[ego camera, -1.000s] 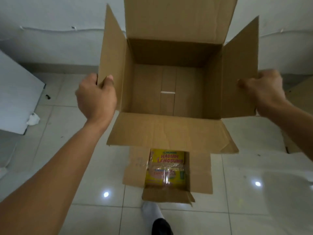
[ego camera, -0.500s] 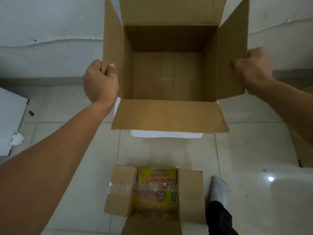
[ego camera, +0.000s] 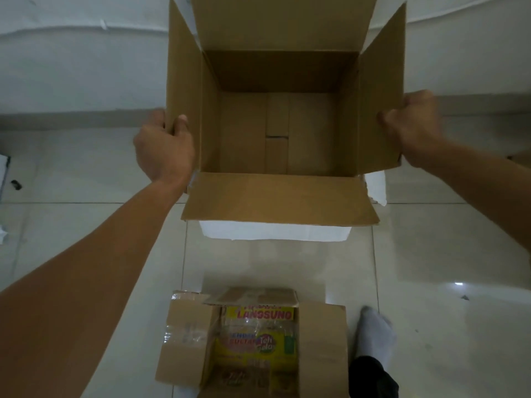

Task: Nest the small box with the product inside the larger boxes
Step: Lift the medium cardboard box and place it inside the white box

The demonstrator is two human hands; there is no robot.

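A large brown cardboard box stands open in front of me on the tiled floor, its inside empty and all flaps spread. My left hand grips the left side flap and my right hand grips the right side flap. Below it, near the bottom edge, lies the small open box with a yellow product pack inside. Clear tape clings to the small box's left flap.
A white-socked foot stands right of the small box. The white outer face of the large box shows under its near flap. A white wall rises behind. A white board edge and paper scraps lie far left; another cardboard piece is far right.
The large box has moved away from the small box, farther out and down toward the floor, with both hands still on its side flaps. The small box now appears lower in view.
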